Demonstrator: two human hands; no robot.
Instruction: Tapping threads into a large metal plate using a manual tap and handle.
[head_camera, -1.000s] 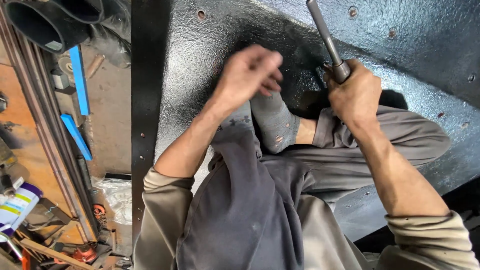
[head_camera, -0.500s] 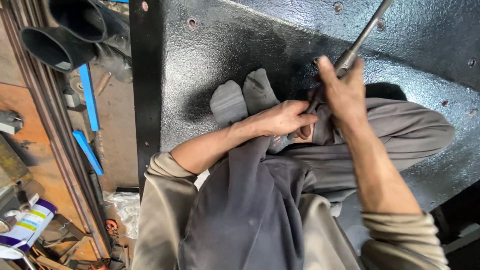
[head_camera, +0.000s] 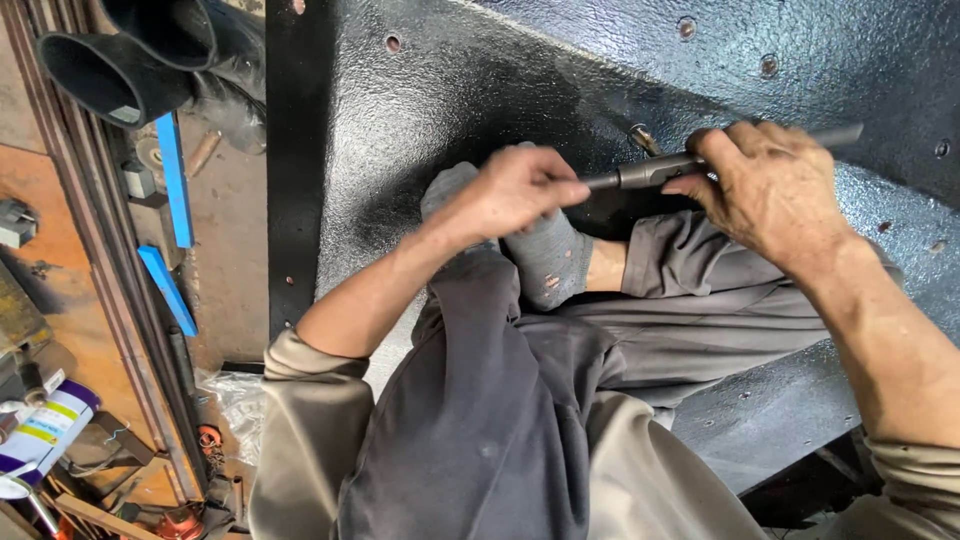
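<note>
I sit cross-legged on a large black textured metal plate (head_camera: 480, 90) with bolt holes. My right hand (head_camera: 775, 190) grips a long dark metal wrench handle (head_camera: 655, 170), now held nearly level above my legs. My left hand (head_camera: 515, 190) pinches the near end of that tool with thumb and fingers. Below my hands are my feet in grey socks (head_camera: 550, 255) and my grey trouser legs (head_camera: 700, 300). A small bolt (head_camera: 643, 137) sticks up from the plate just behind the tool.
The plate's black edge bar (head_camera: 295, 170) runs down the left. Beyond it on the workshop floor lie blue flat strips (head_camera: 170, 230), dark rubber pipes (head_camera: 110, 70), long metal rods (head_camera: 90, 250), a white can (head_camera: 45, 430) and scattered scrap.
My right hand has swung the tool from upright down to nearly level. My left hand left my foot, moved right and took hold of the tool's end.
</note>
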